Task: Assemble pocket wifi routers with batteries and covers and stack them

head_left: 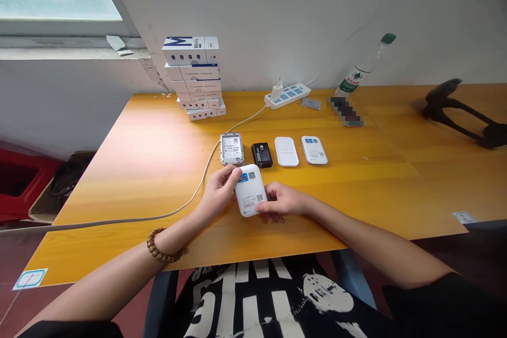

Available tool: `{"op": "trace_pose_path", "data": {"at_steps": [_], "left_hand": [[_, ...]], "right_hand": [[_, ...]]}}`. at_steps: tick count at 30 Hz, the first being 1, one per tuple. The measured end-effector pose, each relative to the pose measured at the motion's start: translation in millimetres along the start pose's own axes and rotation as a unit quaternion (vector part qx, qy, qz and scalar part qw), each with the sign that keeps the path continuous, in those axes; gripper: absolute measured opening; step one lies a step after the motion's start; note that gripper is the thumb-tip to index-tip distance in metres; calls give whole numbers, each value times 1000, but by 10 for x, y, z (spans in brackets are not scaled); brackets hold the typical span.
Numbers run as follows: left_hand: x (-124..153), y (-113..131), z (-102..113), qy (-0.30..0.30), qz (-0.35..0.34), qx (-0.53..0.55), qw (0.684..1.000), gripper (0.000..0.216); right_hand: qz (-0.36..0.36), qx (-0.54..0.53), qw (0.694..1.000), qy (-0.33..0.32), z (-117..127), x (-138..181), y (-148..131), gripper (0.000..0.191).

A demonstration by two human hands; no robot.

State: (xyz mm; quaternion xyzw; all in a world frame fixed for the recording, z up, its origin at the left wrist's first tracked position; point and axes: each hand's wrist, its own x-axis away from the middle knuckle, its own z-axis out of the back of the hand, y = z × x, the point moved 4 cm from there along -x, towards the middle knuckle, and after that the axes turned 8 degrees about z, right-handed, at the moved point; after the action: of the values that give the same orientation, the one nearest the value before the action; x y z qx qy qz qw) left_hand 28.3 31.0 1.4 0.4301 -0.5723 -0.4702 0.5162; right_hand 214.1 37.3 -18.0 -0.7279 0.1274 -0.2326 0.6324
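Both my hands hold a white rounded plastic device (pixel 250 190) with a blue label and a QR code, just above the yellow wooden table (pixel 130 206). My left hand (pixel 217 194) grips its upper left side, and my right hand (pixel 282 202) presses on its lower right side. In a row beyond them lie an opened device with a grey back (pixel 232 148), a black 3000 mAh battery (pixel 262 155), a plain white cover (pixel 286 151) and a white device with a blue label (pixel 314 150).
A stack of white boxes (pixel 196 71) stands at the table's far left. Behind the row are a white power strip (pixel 287 95) with a plugged-in cable (pixel 206 179), a plastic bottle (pixel 360 66) and a pixelated object (pixel 345 111). A black stand (pixel 459 113) lies at the right.
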Motion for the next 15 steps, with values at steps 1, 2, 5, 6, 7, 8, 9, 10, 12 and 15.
{"op": "trace_pose_path", "data": {"at_steps": [1,2,5,6,7,8,9,10,12,15], "left_hand": [[0,-22,-11,-12,13,9,1000,54],[4,-50,-27,-30,30,15,999,56],[46,-135,-93,-122,88,-11,989,62],[67,-154,-111,-153,104,-31,982,61],[87,-166,-124,-179,117,-48,976,60],[103,-171,-131,-198,128,-60,970,60],[113,-167,-134,-210,135,-63,966,60],[117,-158,-135,-216,140,-59,965,61],[112,-134,-141,-222,140,-41,964,62],[99,-127,-158,-225,134,-28,965,59]], "right_hand": [[5,-4,1000,11,2,1,-4,40],[11,-12,1000,21,5,0,-7,39],[28,-39,998,46,26,-2,-9,41],[31,-47,997,52,35,1,-6,43],[32,-51,997,57,44,4,0,45],[32,-51,996,60,50,9,5,47],[31,-47,996,65,56,13,10,50],[31,-41,996,69,58,16,13,53],[39,-27,996,77,58,15,7,62],[61,-25,994,87,45,-2,-10,68]]}}
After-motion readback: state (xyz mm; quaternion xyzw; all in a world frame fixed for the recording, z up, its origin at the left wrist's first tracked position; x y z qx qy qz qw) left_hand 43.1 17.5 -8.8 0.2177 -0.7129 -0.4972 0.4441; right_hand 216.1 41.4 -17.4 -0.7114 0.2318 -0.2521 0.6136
